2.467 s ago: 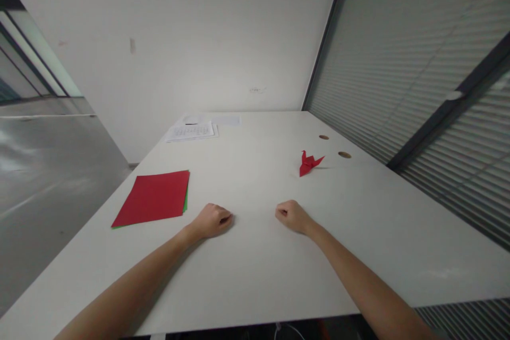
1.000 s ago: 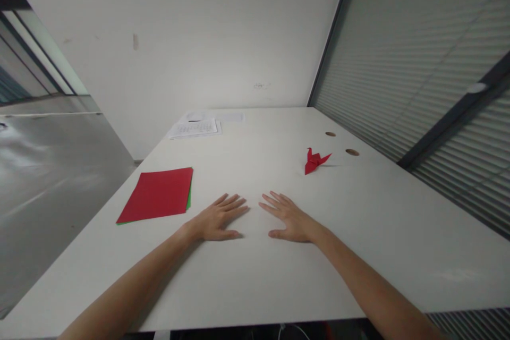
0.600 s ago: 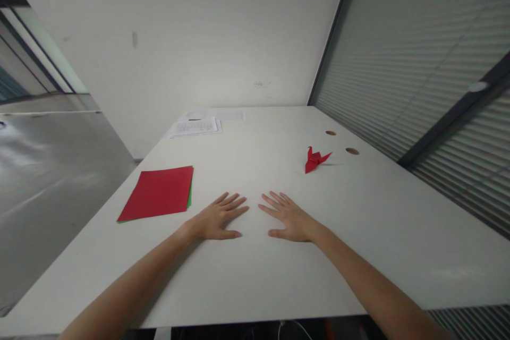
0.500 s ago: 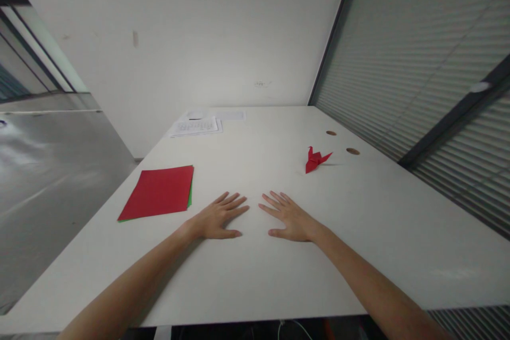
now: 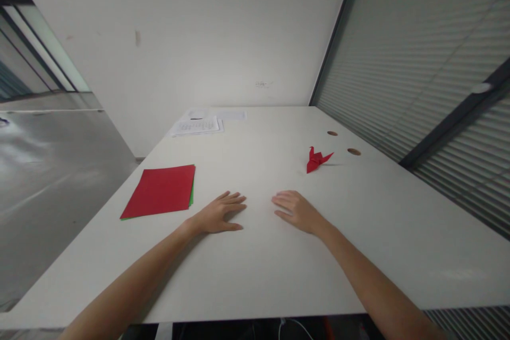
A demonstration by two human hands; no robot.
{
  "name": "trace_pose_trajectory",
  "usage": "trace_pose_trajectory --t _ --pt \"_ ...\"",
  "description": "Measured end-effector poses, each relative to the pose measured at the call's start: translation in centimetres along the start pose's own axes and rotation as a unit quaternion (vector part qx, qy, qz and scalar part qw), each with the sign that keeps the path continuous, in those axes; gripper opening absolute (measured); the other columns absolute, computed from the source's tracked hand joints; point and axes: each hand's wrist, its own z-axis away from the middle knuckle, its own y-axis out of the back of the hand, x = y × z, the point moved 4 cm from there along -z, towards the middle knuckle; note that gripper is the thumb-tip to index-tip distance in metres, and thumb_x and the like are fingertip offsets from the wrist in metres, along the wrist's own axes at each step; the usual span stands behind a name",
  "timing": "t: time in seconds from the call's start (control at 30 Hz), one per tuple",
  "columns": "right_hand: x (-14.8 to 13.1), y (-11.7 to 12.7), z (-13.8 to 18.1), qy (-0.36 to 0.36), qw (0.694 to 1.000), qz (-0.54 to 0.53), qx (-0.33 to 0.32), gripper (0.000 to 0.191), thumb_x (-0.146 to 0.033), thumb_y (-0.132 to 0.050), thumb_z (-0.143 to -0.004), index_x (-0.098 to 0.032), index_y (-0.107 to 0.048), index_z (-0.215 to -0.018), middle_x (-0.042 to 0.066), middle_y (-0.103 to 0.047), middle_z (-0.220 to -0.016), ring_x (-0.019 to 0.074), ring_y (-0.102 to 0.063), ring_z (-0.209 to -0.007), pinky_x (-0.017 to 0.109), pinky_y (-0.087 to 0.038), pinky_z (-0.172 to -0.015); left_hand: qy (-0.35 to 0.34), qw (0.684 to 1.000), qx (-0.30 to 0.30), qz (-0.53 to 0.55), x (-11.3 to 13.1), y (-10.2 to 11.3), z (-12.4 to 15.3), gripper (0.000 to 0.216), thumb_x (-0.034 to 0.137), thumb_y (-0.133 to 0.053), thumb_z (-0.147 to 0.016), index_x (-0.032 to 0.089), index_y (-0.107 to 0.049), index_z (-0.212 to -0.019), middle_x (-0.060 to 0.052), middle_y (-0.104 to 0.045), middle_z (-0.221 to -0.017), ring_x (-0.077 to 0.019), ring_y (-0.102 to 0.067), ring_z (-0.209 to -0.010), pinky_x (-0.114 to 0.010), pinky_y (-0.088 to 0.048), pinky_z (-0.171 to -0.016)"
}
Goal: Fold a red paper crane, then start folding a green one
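Behind everything you face a white wall (image 5: 191,26) past the far end of the table, with a slatted blind (image 5: 398,64) along the table's right side. The white table (image 5: 255,276) itself runs away from you.

At the table's left side lies a flat stack of square coloured paper: a red sheet (image 5: 159,190) on top, a green sheet (image 5: 192,196) showing at its edges. Printed pages (image 5: 197,125) lie overlapping at the table's far left.

Your left hand (image 5: 219,215) is over the table's near middle, palm down, fingers spread and thumb well apart, holding nothing. Your right hand (image 5: 299,211) is opposite, its fingers close together, loosely bent, with the thumb below; nothing shows in it, though you hide its underside. I cannot tell whether it presses on the table.

On the table's right half, beyond your right hand, sits a red origami crane (image 5: 315,160), touched by neither hand. Past it, two round cable holes (image 5: 354,152) pierce the tabletop.

As a judgement, a careless sweep of your right forearm could tip or crush the light crane, while dragging your left wrist sideways could skew the loose sheets or crease a corner.
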Motion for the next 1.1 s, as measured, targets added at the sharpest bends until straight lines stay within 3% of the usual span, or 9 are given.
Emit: trace_pose_trajectory --t 0.07,0.2,0.33,0.47,0.57,0.73,0.9,1.1 --pt "1.0 1.5 0.2 -0.035 0.996 -0.016 0.077 0.032 -0.040 -0.045 -0.094 -0.019 -0.069 -0.091 0.009 -0.070 -0.093 0.0220 -0.061 -0.092 0.039 -0.040 -0.090 0.019 0.998 0.048 0.039 -0.3 0.5 -0.1 0.043 0.045 -0.055 -0.090 0.021 -0.060 -0.125 -0.010 -0.057 -0.134 -0.0239 -0.047 -0.130 -0.044 -0.032 -0.112" --pt "3.2 3.2 1.1 -0.114 0.977 -0.067 0.165 0.038 -0.038 -0.045 -0.092 -0.021 -0.046 -0.058 0.000 -0.049 -0.058 0.0140 -0.046 -0.057 0.028 -0.036 -0.059 0.085 0.983 0.099 0.128 -0.5 3.0 0.0 0.033 0.040 -0.050 -0.092 0.017 -0.069 -0.106 -0.010 -0.071 -0.110 -0.0198 -0.066 -0.102 -0.034 -0.050 -0.094" --pt "4.2 2.9 1.3 -0.126 0.976 -0.073 0.161 0.037 -0.033 -0.045 -0.088 -0.022 -0.032 -0.054 -0.004 -0.034 -0.053 0.0110 -0.035 -0.051 0.026 -0.027 -0.053 0.187 0.968 0.018 0.169 -0.9 6.5 1.5 0.039 0.048 -0.054 -0.088 0.022 -0.067 -0.113 -0.007 -0.070 -0.114 -0.0214 -0.066 -0.101 -0.031 -0.053 -0.086" --pt "3.6 2.4 1.1 -0.119 0.982 -0.078 0.124 0.034 -0.031 -0.044 -0.086 -0.021 -0.031 -0.056 -0.004 -0.036 -0.055 0.0110 -0.035 -0.053 0.026 -0.026 -0.053 0.234 0.965 0.081 0.085 -3.5 9.0 5.4 0.043 0.051 -0.059 -0.083 0.026 -0.066 -0.117 -0.005 -0.069 -0.116 -0.0235 -0.066 -0.102 -0.033 -0.052 -0.090" --pt "3.1 2.1 0.9 -0.128 0.984 -0.078 0.096 0.035 -0.032 -0.043 -0.087 -0.021 -0.032 -0.057 -0.004 -0.037 -0.056 0.0112 -0.035 -0.053 0.026 -0.026 -0.054 0.253 0.962 0.106 0.004 -6.6 9.1 8.9 0.045 0.050 -0.062 -0.079 0.024 -0.067 -0.115 -0.008 -0.070 -0.112 -0.0269 -0.067 -0.100 -0.039 -0.052 -0.091" --pt "2.9 1.7 0.8 -0.138 0.985 -0.078 0.068 0.036 -0.036 -0.044 -0.088 -0.021 -0.032 -0.057 -0.004 -0.037 -0.056 0.0112 -0.035 -0.053 0.026 -0.026 -0.054 0.247 0.960 0.117 -0.065 -10.0 8.6 13.0 0.063 0.058 -0.071 -0.068 0.029 -0.063 -0.122 -0.007 -0.059 -0.132 -0.0311 -0.057 -0.119 -0.043 -0.046 -0.102" --pt "2.8 1.4 0.7 -0.128 0.987 -0.078 0.065 0.036 -0.036 -0.044 -0.089 -0.021 -0.033 -0.058 -0.004 -0.038 -0.057 0.0115 -0.036 -0.054 0.026 -0.027 -0.055 0.259 0.961 0.079 -0.053 -10.8 7.8 13.7 0.056 0.055 -0.065 -0.075 0.028 -0.062 -0.124 -0.006 -0.061 -0.130 -0.0288 -0.056 -0.120 -0.041 -0.042 -0.105" --pt "2.8 1.4 0.7 -0.126 0.986 -0.084 0.064 0.037 -0.036 -0.045 -0.089 -0.021 -0.033 -0.058 -0.004 -0.038 -0.057 0.0116 -0.037 -0.055 0.026 -0.028 -0.056 0.269 0.957 0.088 -0.062 -10.4 7.8 13.6 0.051 0.056 -0.065 -0.075 0.027 -0.067 -0.117 -0.006 -0.066 -0.122 -0.0295 -0.061 -0.113 -0.039 -0.045 -0.101"
